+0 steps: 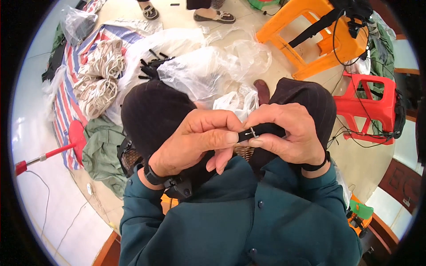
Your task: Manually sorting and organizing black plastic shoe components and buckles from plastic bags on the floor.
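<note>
Head view: both hands (197, 138) (301, 133) at black strap (271, 128) edges, open gap between knees (153, 106) (316, 99)

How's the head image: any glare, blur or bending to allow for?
Head view: dark fisheye border, edges bending near the rim; highlights on the clear plastic; black strap shows little texture, its small metal piece stands out; no obvious motion blur.
</note>
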The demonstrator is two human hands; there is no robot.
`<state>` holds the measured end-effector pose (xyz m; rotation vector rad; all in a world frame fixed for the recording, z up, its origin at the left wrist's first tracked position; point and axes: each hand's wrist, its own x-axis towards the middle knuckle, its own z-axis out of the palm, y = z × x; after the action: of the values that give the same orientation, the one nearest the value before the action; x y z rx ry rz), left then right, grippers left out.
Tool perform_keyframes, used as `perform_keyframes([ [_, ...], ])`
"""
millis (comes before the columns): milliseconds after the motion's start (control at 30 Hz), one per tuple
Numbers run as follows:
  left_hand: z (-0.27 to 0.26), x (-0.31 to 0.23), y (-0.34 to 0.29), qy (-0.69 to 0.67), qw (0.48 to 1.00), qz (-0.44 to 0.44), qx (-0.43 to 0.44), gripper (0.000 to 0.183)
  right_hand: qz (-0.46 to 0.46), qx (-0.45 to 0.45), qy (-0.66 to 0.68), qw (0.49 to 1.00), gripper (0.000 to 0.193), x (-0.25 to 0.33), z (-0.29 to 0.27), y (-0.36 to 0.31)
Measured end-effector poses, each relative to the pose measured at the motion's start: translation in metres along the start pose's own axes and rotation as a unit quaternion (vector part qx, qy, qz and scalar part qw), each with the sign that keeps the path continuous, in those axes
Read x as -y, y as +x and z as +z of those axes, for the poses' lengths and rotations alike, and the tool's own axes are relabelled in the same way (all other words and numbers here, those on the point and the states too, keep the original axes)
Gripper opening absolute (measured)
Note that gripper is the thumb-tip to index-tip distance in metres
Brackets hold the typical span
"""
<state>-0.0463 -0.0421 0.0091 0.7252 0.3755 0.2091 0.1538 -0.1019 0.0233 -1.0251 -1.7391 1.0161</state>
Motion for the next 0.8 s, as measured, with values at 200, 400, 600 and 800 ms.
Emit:
perform_keyframes([
  [200,0.011,0.011,-0.032,0.000,0.999,0.022,-0.047,0.013,0.084,0.061,0.080,0.991,0.021,0.014,0.020,-0.001],
  [400,0.012,0.029,-0.049,-0.080,0.995,0.019,-0.051,0.014,0.111,0.084,0.130,0.982,0.021,0.019,0.036,-0.007],
  [600,0.016,0.034,-0.053,-0.103,0.993,0.012,-0.054,0.013,0.116,0.084,0.135,0.980,0.020,0.026,0.040,-0.012],
  [800,0.016,0.035,-0.053,-0.092,0.993,0.015,-0.076,0.012,0.123,0.062,0.121,0.983,0.021,0.028,0.045,-0.016],
])
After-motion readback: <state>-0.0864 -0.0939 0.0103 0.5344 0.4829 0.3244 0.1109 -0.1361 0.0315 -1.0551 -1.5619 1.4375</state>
